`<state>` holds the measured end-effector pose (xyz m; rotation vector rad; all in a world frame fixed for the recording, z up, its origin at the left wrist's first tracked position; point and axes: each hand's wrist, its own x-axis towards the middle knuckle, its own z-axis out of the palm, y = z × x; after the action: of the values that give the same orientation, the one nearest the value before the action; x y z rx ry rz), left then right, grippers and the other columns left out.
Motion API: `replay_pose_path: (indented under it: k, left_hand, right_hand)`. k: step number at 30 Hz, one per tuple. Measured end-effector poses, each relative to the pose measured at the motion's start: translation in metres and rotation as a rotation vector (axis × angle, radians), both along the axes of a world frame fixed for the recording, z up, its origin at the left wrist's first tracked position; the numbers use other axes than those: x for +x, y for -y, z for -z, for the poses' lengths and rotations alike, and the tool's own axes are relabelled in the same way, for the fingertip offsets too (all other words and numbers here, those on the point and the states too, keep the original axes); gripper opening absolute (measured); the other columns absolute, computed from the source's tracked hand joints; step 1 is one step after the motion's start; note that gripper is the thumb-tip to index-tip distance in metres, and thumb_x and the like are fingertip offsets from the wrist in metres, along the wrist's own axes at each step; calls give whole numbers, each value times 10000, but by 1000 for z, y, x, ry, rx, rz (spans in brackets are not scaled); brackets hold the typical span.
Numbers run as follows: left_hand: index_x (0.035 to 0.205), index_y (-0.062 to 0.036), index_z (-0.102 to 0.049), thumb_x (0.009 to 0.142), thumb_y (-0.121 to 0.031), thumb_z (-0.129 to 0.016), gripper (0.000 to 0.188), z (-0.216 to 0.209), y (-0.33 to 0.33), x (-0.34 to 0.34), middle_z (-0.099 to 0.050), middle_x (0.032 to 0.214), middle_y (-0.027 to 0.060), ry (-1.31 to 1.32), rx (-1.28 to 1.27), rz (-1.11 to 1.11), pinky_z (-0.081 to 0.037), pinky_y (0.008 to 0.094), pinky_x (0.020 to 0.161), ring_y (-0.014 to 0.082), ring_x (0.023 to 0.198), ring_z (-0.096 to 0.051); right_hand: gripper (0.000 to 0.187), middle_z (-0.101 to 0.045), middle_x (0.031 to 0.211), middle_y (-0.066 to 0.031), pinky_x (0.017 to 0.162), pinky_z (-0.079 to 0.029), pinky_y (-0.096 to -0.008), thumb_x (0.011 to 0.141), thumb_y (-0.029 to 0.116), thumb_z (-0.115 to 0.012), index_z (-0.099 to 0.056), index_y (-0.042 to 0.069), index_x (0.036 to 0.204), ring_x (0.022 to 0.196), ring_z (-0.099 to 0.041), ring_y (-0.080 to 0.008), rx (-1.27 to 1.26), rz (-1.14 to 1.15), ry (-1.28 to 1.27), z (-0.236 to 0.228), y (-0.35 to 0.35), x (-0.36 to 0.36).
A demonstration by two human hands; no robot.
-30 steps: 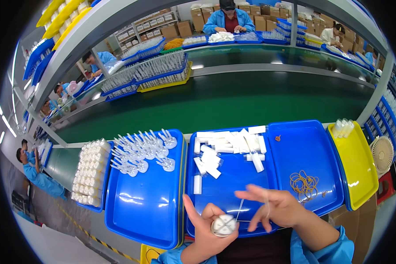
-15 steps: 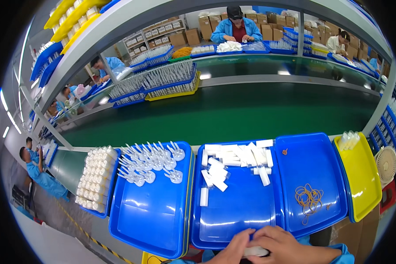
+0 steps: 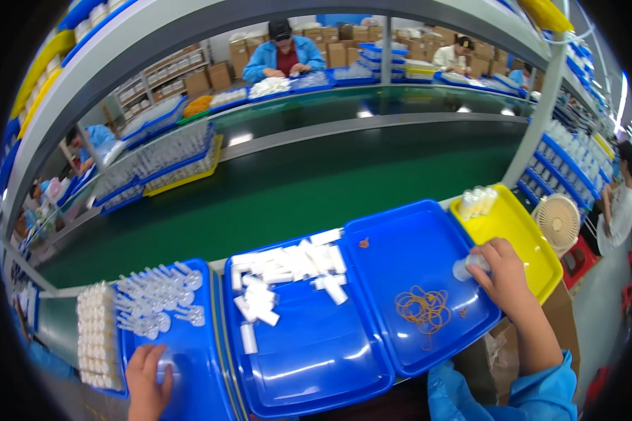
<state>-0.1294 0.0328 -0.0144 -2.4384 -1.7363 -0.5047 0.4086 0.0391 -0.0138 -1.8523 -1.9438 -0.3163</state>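
Note:
My right hand (image 3: 502, 276) is closed on a small clear plastic cylinder (image 3: 469, 268), held above the right rim of a blue tray. That tray (image 3: 407, 231) contains tangled orange rubber bands (image 3: 424, 310). At the lower left, my left hand (image 3: 146, 380) hovers over another blue tray (image 3: 196, 372), thumb and fingers apart. A pale glossy patch between them could be a clear part or a reflection. Just beyond the left hand stand several clear pronged plastic parts (image 3: 158, 298). White rectangular blocks (image 3: 288, 261) are piled in the middle blue tray (image 3: 316, 351).
A yellow tray (image 3: 530, 245) on the right has several clear cylinders (image 3: 479, 201) at its far end. Rows of white-capped pieces (image 3: 97, 335) stand at far left. Beyond the trays runs a green conveyor belt (image 3: 274, 186). A beige fan (image 3: 557, 221) stands right; co-workers sit across.
My hands have parted from near the front edge. The left went to the left tray, the right to the yellow tray's side with a clear cylinder. The view has turned right.

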Motion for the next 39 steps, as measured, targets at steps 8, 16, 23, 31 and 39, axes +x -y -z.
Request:
replay_pose_path:
  k: [8, 16, 23, 31, 39]
  left_hand:
    - [969, 1, -494, 638, -23, -636, 361, 33, -46, -46, -463, 945, 193, -239, 195, -79, -408, 436, 711, 371, 855, -495]
    - [825, 2, -521, 614, -1, -650, 248, 41, -70, -53, -469, 902, 163, -201, 141, -91, -425, 411, 621, 345, 770, -518]
    - [828, 7, -534, 605, 36, -637, 247, 40, -53, -63, -474, 938, 172, -168, 174, -126, -444, 408, 670, 354, 811, -532]
    - [759, -6, -518, 636, 95, -598, 178, 12, -19, -44, -485, 903, 118, 233, 166, -200, -437, 268, 535, 199, 694, -519]
    - [952, 26, -520, 766, 1, -598, 202, -9, 63, 53, -574, 953, 204, 853, 0, -48, -492, 345, 739, 284, 820, -603]
  right_hand:
    - [252, -586, 855, -143, 705, -470, -391, 753, 243, -663, -593, 51, 900, 793, -590, -310, 90, 424, 11, -37, -30, 101]
    - [334, -640, 896, -164, 788, -480, -373, 722, 324, -701, -642, 50, 904, 862, -618, -303, -120, 651, -91, -7, -107, 191]
    - [378, -648, 875, -170, 798, -475, -382, 792, 386, -614, -658, 32, 917, 873, -613, -328, -87, 576, -215, 41, -147, 221]
    - [379, -545, 1054, -161, 821, -448, -390, 787, 220, -618, -549, 60, 1123, 946, -544, -333, 226, 149, 11, -2, -147, 102]
    - [271, -611, 925, -140, 763, -493, -380, 757, 182, -599, -578, 52, 993, 893, -592, -294, -149, -491, -40, 26, -150, -118]
